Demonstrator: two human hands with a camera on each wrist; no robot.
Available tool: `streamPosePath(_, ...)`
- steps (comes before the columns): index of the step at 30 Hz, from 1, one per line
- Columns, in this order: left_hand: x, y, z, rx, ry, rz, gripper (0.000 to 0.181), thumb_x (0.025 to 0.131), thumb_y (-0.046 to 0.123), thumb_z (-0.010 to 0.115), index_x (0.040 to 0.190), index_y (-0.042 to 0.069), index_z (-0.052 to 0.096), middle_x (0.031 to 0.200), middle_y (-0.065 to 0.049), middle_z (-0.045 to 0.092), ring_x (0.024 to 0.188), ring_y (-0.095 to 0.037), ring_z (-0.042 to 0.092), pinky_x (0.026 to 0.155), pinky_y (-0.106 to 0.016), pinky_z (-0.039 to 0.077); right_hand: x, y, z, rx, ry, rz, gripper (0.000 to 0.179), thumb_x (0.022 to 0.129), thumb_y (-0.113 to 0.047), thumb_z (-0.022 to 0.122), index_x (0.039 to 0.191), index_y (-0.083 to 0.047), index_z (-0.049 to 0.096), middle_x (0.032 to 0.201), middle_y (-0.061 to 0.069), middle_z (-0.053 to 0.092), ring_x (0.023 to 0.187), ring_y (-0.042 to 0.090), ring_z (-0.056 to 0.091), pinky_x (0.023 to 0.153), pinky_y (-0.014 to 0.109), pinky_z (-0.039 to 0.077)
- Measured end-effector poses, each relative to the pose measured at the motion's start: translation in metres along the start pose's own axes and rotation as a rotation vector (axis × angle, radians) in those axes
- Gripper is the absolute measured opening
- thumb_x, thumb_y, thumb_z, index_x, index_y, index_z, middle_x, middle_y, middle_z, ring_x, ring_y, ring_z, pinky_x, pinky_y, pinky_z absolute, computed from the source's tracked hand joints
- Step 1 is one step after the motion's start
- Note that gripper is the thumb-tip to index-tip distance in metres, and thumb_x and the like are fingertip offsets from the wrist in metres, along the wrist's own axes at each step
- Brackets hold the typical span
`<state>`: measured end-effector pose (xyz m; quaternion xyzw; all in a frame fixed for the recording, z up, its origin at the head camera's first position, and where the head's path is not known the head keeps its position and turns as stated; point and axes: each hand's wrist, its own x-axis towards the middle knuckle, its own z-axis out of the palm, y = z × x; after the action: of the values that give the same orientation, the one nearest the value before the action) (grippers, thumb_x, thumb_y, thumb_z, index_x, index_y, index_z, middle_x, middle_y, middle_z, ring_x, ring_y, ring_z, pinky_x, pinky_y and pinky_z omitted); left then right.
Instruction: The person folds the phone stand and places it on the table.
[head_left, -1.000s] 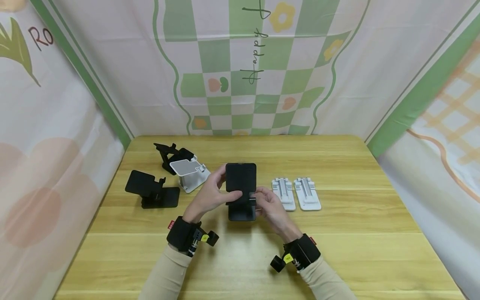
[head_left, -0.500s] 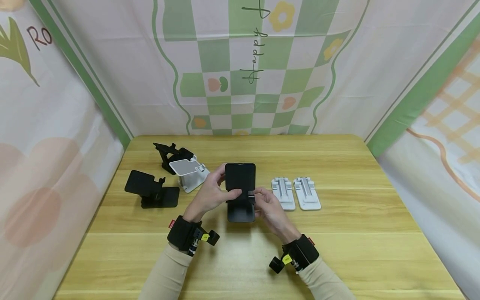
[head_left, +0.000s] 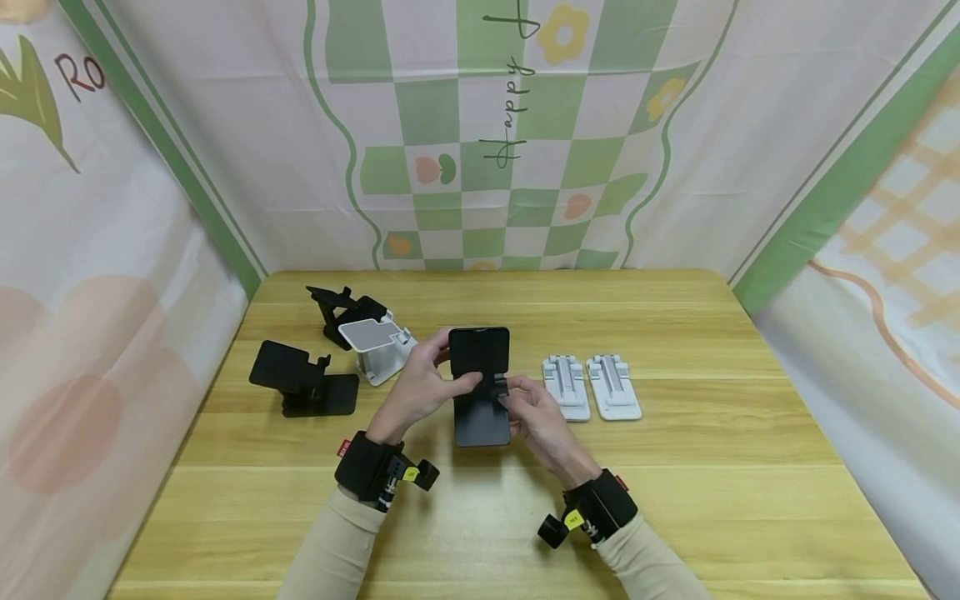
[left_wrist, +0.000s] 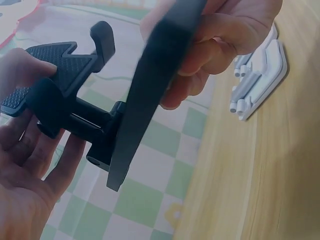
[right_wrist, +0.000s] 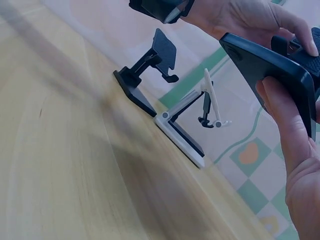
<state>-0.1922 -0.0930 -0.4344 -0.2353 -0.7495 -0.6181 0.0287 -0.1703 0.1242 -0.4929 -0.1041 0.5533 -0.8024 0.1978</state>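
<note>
Held stand point(head_left: 481, 402): black, off the table point(head_left: 750, 467), between both hands. Left hand point(head_left: 420, 387): thumb on the upper plate point(head_left: 480, 350), fingers bent round behind it. Right hand point(head_left: 546, 425): thumb and fingers pinch the lower plate point(head_left: 482, 425).

Versus 1.0 s ago: lower plate shows more of its face below the left thumb; upper plate looks shorter. Hands keep nearly the same place.

Edges: upper plate's top edge sits above the left thumb, lower plate's bottom edge below the right fingertips.

Room: white stand point(head_left: 371, 333) near the left knuckles, narrow; black stands point(head_left: 322, 396) point(head_left: 371, 308) farther left. Nearer white flat point(head_left: 567, 389) beside the right knuckles, outer flat point(head_left: 614, 389) past it. Table's far edge well beyond the fingertips; wide wood right of the outer flat.
</note>
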Motion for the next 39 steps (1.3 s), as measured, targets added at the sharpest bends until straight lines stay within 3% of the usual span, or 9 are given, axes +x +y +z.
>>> streamPosePath(8,-0.0012,0.0005,-0.0005,0.021,0.024,-0.017,0.049,0.086,-0.003,0.077,0.132,0.0,0.061,0.127,-0.018,0.066,0.111,-0.031,0.063,0.107,-0.053,0.048,0.0005,0.0003,0.001,0.012,-0.005,0.018,0.014,0.106,-0.005,0.047,0.119,-0.003,0.048,0.096,0.0,0.077,0.074,0.009,0.072,0.063,0.023,0.06)
streamPosePath(26,0.0007,-0.0002,0.002,0.036,0.111,-0.018,0.042,0.086,-0.007,0.076,0.126,-0.001,0.065,0.125,-0.019,0.068,0.112,-0.033,0.065,0.102,-0.053,0.052,0.0011,0.0022,0.002,0.0,0.0,0.017,0.015,0.106,-0.006,0.049,0.12,-0.001,0.046,0.095,0.0,0.076,0.073,0.008,0.073,0.061,0.022,0.059)
streamPosePath(39,0.0007,-0.0004,0.0028,0.031,0.126,-0.009,0.038,0.087,-0.007,0.075,0.124,-0.002,0.066,0.126,-0.02,0.068,0.113,-0.033,0.065,0.102,-0.054,0.052,0.0001,0.0015,0.0047,0.012,-0.009,0.024,0.019,0.106,-0.007,0.049,0.124,-0.001,0.046,0.098,0.001,0.076,0.077,0.01,0.074,0.065,0.024,0.061)
